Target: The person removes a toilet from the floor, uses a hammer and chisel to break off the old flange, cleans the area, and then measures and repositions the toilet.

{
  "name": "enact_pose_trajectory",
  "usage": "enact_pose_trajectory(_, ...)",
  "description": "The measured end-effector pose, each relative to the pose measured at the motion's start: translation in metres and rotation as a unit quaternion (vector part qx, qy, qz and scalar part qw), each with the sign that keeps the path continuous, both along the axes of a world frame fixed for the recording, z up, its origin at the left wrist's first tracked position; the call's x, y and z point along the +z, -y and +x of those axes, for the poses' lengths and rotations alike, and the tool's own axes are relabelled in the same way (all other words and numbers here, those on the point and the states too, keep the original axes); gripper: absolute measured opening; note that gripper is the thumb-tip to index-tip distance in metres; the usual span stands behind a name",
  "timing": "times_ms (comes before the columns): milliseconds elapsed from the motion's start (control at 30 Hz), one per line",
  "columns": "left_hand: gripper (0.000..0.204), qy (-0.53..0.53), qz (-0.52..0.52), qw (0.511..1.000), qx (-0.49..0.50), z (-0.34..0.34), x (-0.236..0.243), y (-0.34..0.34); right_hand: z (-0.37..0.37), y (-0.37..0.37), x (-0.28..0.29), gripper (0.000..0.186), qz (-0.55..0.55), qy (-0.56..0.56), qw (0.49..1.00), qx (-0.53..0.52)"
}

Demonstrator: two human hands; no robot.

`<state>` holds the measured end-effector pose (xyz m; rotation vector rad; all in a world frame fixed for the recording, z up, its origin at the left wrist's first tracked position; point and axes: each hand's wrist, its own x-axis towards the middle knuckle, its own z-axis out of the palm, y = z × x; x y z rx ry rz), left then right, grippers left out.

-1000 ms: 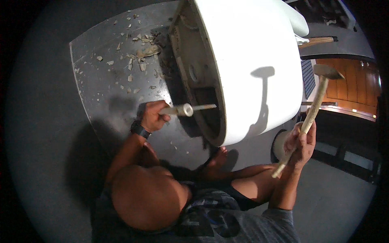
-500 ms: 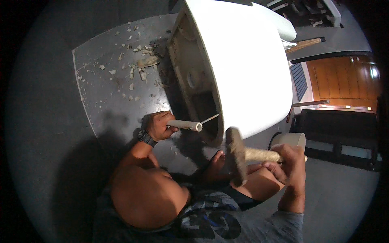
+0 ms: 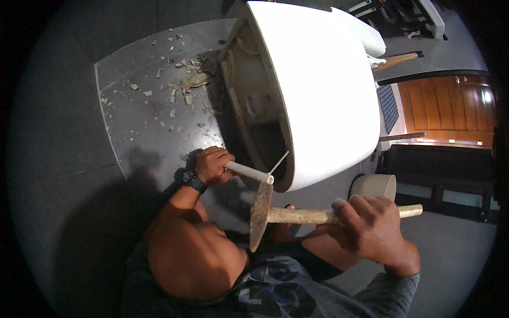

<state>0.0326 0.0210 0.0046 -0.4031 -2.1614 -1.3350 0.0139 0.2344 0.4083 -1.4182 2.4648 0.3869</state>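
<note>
A large white ceramic fixture [image 3: 328, 90] lies on its side, its hollow, grimy underside [image 3: 249, 100] facing left. My left hand [image 3: 214, 165] is closed on a pale pipe-like bar [image 3: 248, 170], beside the fixture's lower rim. A thin pale rod [image 3: 280, 160] slants up from near the bar's end toward that rim; whether they join I cannot tell. In my right hand [image 3: 368, 228] is a hammer with a pale wooden handle [image 3: 294, 216]. Its rusty head [image 3: 260, 214] is at the bar's end, apparently touching it.
Pale broken shards [image 3: 193, 80] litter the grey floor [image 3: 132, 127] at upper left. A cream cylindrical container [image 3: 371, 185] stands right of the fixture. Beyond are a broom [image 3: 395, 61], a long bar [image 3: 403, 136], a dark bench-like piece [image 3: 445, 196] and a wooden door [image 3: 440, 106].
My right hand has swung the hammer down and leftward from its raised position to the bar's end. My left hand, still holding the bar, is lower and slightly further right.
</note>
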Motion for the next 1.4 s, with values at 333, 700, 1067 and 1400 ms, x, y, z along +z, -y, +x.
enact_pose_trajectory(333, 0.032, 0.039, -0.015, 0.998, -0.035, 0.0, -0.001, 0.003, 0.016, 0.021, -0.005, 0.039, 0.079, -0.015, 0.991, 0.109)
enact_pose_trajectory(700, 0.034, 0.047, -0.028, 0.999, -0.005, 0.0, -0.003, 0.004, 0.027, 0.033, -0.004, 0.032, 0.123, -0.069, 0.986, 0.089)
enact_pose_trajectory(1067, 0.027, 0.028, -0.026, 0.999, -0.003, 0.002, 0.009, 0.006, 0.03, 0.032, -0.006, 0.029, 0.067, -0.1, 0.983, 0.139)
enact_pose_trajectory(1400, 0.038, 0.037, -0.02, 0.999, 0.005, 0.002, 0.008, 0.005, 0.025, 0.037, -0.008, 0.026, 0.104, -0.074, 0.989, 0.079)
